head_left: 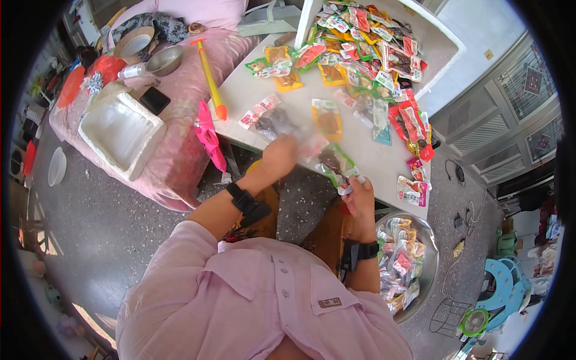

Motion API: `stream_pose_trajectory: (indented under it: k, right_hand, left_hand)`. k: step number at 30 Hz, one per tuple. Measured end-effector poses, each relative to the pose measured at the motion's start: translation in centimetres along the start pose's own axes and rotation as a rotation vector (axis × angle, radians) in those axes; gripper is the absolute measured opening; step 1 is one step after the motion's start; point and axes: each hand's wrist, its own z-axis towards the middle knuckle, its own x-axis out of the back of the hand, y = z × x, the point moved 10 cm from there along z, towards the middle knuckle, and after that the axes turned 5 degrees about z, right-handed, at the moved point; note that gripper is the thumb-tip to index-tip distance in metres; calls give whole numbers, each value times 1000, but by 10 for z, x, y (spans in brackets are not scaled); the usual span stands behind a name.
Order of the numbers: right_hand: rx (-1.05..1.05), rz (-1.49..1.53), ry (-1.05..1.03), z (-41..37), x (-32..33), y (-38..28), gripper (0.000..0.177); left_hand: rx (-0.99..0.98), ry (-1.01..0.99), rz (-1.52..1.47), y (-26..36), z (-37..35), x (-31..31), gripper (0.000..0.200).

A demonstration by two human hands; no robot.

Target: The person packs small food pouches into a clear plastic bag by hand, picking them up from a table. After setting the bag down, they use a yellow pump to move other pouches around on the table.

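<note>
My right hand pinches the lower end of a vacuum-sealed snack packet, green-edged with dark food inside, at the table's front edge. To its left my left hand is curled closed and blurred by motion; I cannot tell what is in its fingers. Just beyond its knuckles a clear packet of dark food with red-and-white print lies on the white table. A yellow-edged packet sits between and beyond the hands. Farther right lie a teal-and-clear packet and a red packet.
A white foam box on its side spills many packets onto the table's back. By my right arm, a metal basin holds more packets. Left is a pink-covered bed with a foam tray, phone and yellow-orange tube.
</note>
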Motion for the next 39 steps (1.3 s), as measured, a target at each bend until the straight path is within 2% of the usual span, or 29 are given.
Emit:
stream_pose_trajectory:
  k: [3,6,9,15,18,24,27,30,33,36,39]
  right_hand:
    - [-81,-4,1,4,-6,5,13]
    - [-88,2,-137,15,-25,11,13]
    - [-112,16,-127,26,-43,20,12]
    - [-147,319,-207,49,-98,42,14]
    - [-145,354,-247,51,-115,44,16]
    - [-140,-110,-163,57,-118,47,10]
    - [-193,-223,-309,57,-130,50,7]
    - [-217,-211,-294,57,-136,50,5]
    - [-96,-142,-148,73,-128,56,6]
    - [-86,-6,-100,78,-121,66,8]
    - [-152,47,-203,72,-125,74,6]
  left_hand:
    - [-69,-10,81,3,-6,-3,6]
    - [-164,40,126,18,-8,7,7]
    - [-186,95,95,30,-9,18,7]
    - [-256,-3,189,34,-23,1,6]
    - [-263,65,151,34,-24,12,9]
    - [-299,119,191,33,-23,22,10]
    - [-317,145,179,34,-19,31,13]
    - [-368,142,145,36,-19,30,18]
    - [-416,151,140,39,-23,30,20]
    - [-406,130,141,33,-23,24,25]
    - [-422,142,53,32,-27,30,28]
